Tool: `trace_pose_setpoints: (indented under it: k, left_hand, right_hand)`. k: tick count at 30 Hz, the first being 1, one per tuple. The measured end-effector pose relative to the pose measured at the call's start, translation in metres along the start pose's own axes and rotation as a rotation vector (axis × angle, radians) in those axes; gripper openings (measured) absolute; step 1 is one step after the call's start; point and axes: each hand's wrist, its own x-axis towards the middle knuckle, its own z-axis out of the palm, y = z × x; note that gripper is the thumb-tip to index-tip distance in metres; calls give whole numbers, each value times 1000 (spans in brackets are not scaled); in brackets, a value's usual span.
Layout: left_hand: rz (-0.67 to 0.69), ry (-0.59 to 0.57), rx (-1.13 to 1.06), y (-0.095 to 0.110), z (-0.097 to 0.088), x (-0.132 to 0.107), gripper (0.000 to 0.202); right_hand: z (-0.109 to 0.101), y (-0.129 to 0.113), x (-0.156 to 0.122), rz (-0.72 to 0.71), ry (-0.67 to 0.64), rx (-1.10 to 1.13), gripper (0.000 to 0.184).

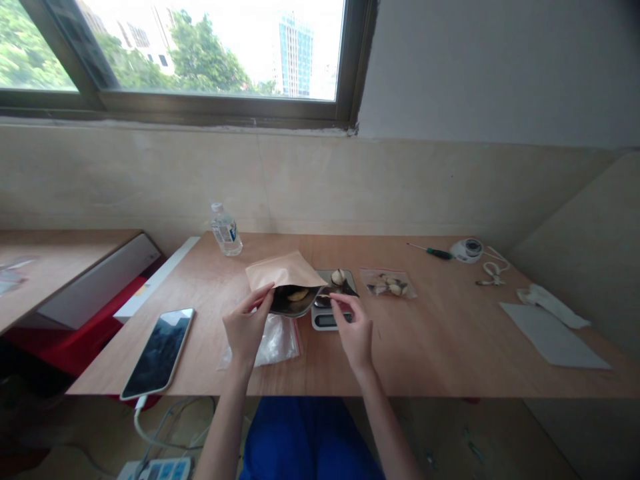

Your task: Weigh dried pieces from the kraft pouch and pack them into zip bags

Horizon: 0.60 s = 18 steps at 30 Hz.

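Observation:
My left hand [249, 327] pinches the rim of a brown kraft paper pouch [285, 270], which is tilted with its mouth open toward me. Inside the dark lining lies a yellowish dried slice [299, 295]. Beside the pouch, my right hand [353, 325] is closed in a pinch over a small kitchen scale [326, 323]. A thin pale sliver shows at its fingertips, too small to name. On the scale are a whitish round piece [338, 276] and some dark pieces [349, 288]. Under the pouch lies a clear zip bag [277, 341].
To the right of the scale lies a clear bag of dried pieces [389, 283]. A phone [160, 353] on a cable is at the front left, a water bottle [227, 230] behind. Further right are a screwdriver [437, 253], a white camera [467, 250] and white paper [555, 337].

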Motion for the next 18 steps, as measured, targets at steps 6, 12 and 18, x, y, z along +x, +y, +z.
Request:
trace_pose_setpoints:
  k: [6,12,18]
  left_hand:
    - [13,117,55,10,-7,35,26]
    - [39,166,131,22,-10,75,26]
    - [16,41,46,18,0,105,28]
  right_hand:
    - [-10,35,37,50,10,-236,20]
    - [19,41,72,-90,-137,-535,18]
    - [33,49,67,-111,-169,-696,22]
